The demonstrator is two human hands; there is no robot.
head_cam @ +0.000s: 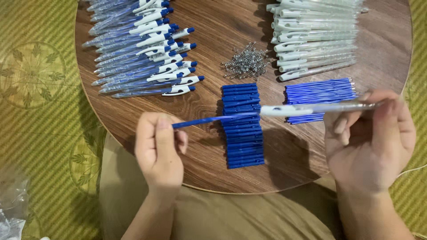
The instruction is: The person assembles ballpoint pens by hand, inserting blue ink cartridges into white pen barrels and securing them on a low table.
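Both hands sit low in frame over the near edge of a round wooden table (pixel 213 26). Left hand (pixel 159 149) is closed, thumb and fingers pinched on the end of a thin blue refill (pixel 209 119). Refill runs rightward, slightly up, its far end going into the white end of a clear pen barrel (pixel 318 108). Right hand (pixel 371 138) has its fingertips clamped on the far end of that barrel, holding it roughly level above the table. How deep the refill sits inside the barrel is hard to tell, probably just started.

Under the refill, a stack of short blue parts (pixel 242 126) lies in a column on the table. A second bundle of blue refills (pixel 318 92) lies just behind the held barrel. Small pile of metal springs (pixel 247 62) sits mid-table, apart from both. Finished blue-and-white pens (pixel 142 53) are laid in rows at far left. Empty clear barrels (pixel 316 38) are lined up at far right. Green patterned mat (pixel 40 89) covers the floor around the table. Crumpled clear plastic (pixel 11 200) shows at bottom left.
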